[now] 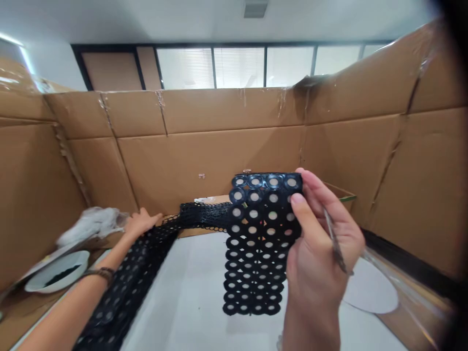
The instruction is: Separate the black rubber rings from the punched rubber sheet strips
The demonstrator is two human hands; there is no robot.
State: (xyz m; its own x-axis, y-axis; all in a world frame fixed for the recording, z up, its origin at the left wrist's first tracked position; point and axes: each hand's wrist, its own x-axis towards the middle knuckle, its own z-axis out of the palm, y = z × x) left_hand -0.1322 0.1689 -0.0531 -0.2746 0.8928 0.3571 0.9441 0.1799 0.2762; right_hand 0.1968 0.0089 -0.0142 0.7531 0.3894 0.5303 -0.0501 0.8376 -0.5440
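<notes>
Far left, a white bowl [79, 258] holds dark pieces; behind it lies crumpled, translucent plastic [91, 226]. The left hand [141, 222], with a dark bracelet [102, 274] at its wrist, reaches forward, fingers slightly spread; contact with the black mesh [203, 215] cannot be determined. A long black strip [126, 278] with rows of pale round openings runs beneath and beside the left forearm, along the left side of the white surface [183, 292]. The mesh extends across the surface's far edge. Right of centre, a black ring panel [253, 243] hangs upright above the surface, its upper right edge pinched between the thumb and fingers of the right hand [325, 229]. A slender metal tool [333, 239] is also held in this hand. Far right, a white, rounded sheet [373, 287] lies flat, partly behind the right wrist.
</notes>
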